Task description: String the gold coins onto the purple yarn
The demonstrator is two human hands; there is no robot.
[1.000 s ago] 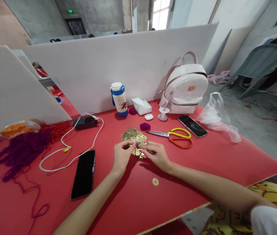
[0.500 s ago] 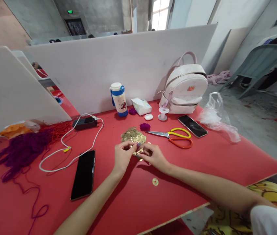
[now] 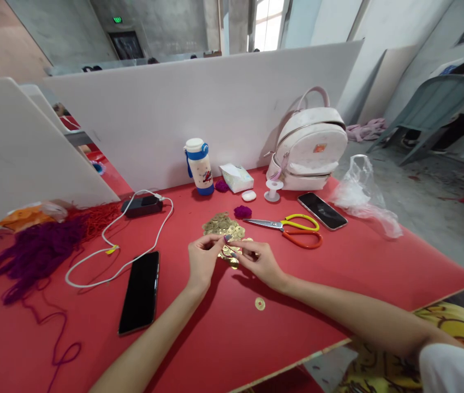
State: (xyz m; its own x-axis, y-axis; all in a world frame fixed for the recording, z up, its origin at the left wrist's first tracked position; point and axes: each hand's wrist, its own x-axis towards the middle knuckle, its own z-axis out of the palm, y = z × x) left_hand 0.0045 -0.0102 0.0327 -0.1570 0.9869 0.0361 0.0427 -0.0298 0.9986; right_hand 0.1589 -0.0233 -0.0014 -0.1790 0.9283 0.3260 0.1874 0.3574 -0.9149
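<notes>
Over a pile of brass-coloured coins (image 3: 224,222), my two hands meet. My left hand (image 3: 204,259) is closed in a pinch, thumb against the fingers, on a thin dark yarn strand (image 3: 227,251). My right hand (image 3: 262,265) reaches in from the other side, its index finger by the left fingertips and its thumb just below, also pinching at the strand; the exact contact is partly hidden. One loose coin (image 3: 260,303) with a square hole lies nearer me. Behind the pile sits a small purple yarn bundle (image 3: 242,212).
Scissors (image 3: 285,224) lie right of the coins, near a spool (image 3: 273,191), a phone (image 3: 322,210) and a backpack (image 3: 311,147). Leftward are another phone (image 3: 140,292), a white cable (image 3: 93,285) and tangled purple yarn (image 3: 43,251). A bottle (image 3: 200,166) stands behind.
My left hand has shifted slightly left and up. My right fingers have straightened a little, and the gap between the fingertips shows more of the coins.
</notes>
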